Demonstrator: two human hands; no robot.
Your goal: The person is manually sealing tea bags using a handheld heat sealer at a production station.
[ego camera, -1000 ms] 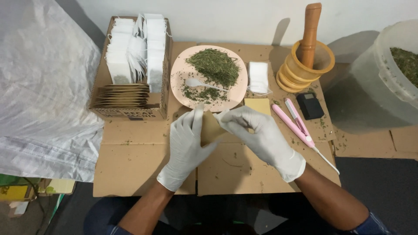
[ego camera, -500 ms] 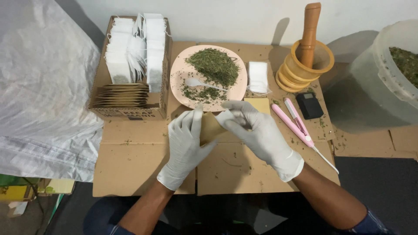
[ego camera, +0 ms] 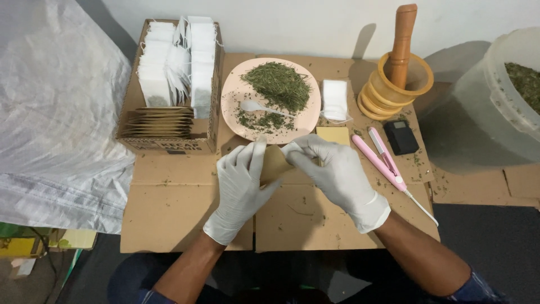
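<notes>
Both gloved hands meet just below the plate, working one small tan paper pouch between them. The left hand stands edge-up, fingers stretched and pressed flat against the pouch's left side, seemingly to steady it. The right hand curls over from the other side, its fingertips pinched on the pouch's top edge (most likely to part or hold the mouth, though the opening itself is hidden behind the gloves). So the pouch sits off the cardboard, held up between the two hands, directly below the plate's near rim.

The plate carries a heap of dried green herb and a white spoon lying with its bowl to the left, handle toward the herb, close enough to the hands for an easy reach. Left of the plate stands a carton holding upright white bags and a row of flat tan pouches. Right of the plate lies a folded white bag, and below that a tan square. Further right of the plate are a wooden mortar with its pestle upright inside, a small black device, and a pink sealer lying slantwise. A pale tub of more herb sits far right of the plate.
</notes>
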